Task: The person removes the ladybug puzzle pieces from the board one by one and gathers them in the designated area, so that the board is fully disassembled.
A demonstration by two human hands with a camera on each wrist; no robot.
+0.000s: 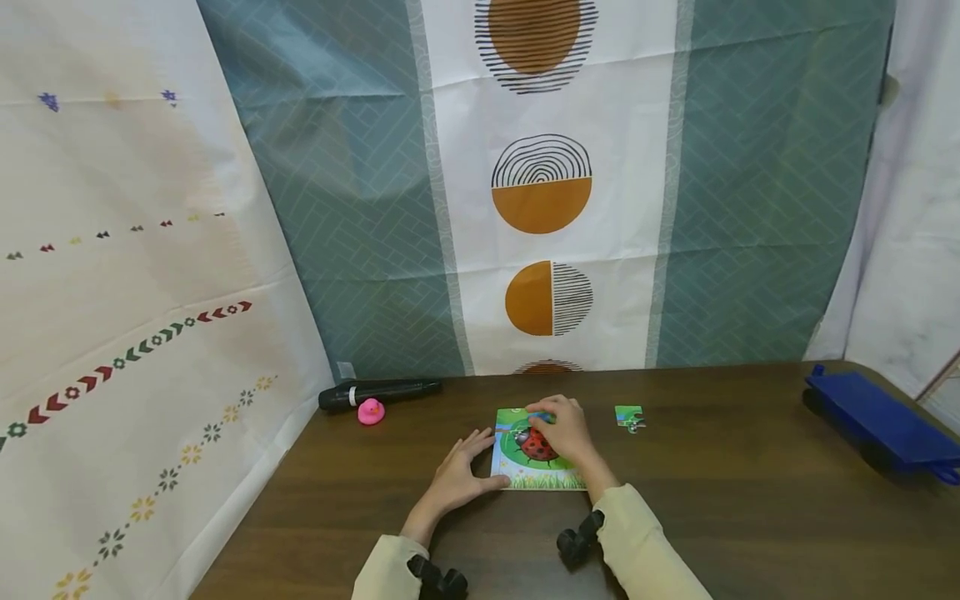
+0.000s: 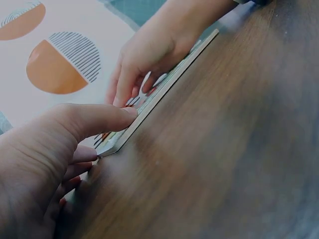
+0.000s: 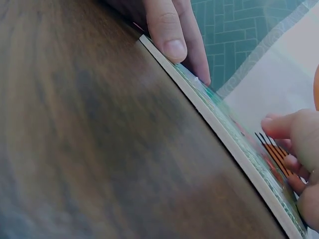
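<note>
A ladybug jigsaw puzzle point(image 1: 538, 479) lies in its flat frame on the brown table. My left hand point(image 1: 459, 477) rests at its near left corner, thumb along the near edge and fingers at the left side. In the left wrist view, that thumb point(image 2: 112, 119) touches the board's edge. Over the puzzle's upper part, my right hand point(image 1: 564, 429) bends its fingers down and pinches a small blue-patterned puzzle piece point(image 1: 547, 416), mostly covered by the fingers. A loose green puzzle piece point(image 1: 629, 418) lies to the right of the board.
A pink rubber duck point(image 1: 371, 412) and a black cylindrical object point(image 1: 382, 391) stand at the table's back left. A blue tray-like object point(image 1: 888, 417) sits at the right edge. Hanging cloth point(image 1: 360, 208) borders the table's back, with white cloth point(image 1: 150, 350) at the left.
</note>
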